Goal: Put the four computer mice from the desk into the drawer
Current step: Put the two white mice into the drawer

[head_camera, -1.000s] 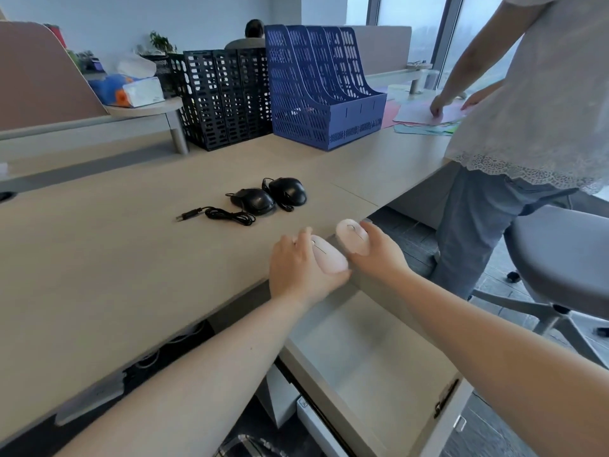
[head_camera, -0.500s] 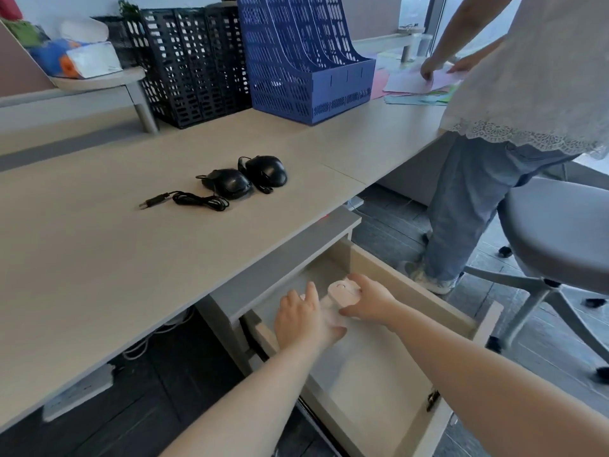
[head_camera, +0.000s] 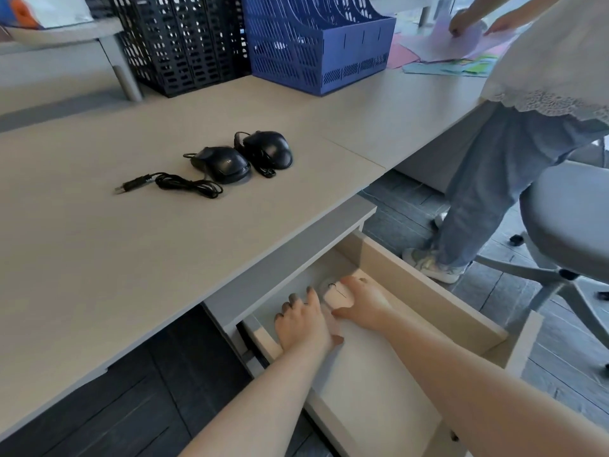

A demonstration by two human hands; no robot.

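The desk (head_camera: 138, 258) takes up the left and top of my view, and a second ago both my hands were up on its front edge, each over a white mouse; now they are down inside the open drawer (head_camera: 428, 291) at about five o'clock from the desk's middle, so the first pair has left the desktop. A person in a white top stands at two o'clock, sorting papers, well apart from my work. Up at twelve o'clock the blue file rack (head_camera: 316, 44) and the black one beside it sit as they did. The two black mice (head_camera: 244, 158) remain on the desk at about eleven o'clock from my hands, touching or nearly so, with a loose cable (head_camera: 184, 185) trailing to their nine o'clock. My right hand (head_camera: 365, 303) cups one white mouse (head_camera: 337, 296) against the drawer floor, thumb and fingers curled around it. My left hand (head_camera: 304, 324) lies palm down, fingers fairly close together; the second white mouse seems to be under it, but I cannot tell whether I grip it. I judge the task about half done: once I let go, the black pair is next, and that cable may drag.
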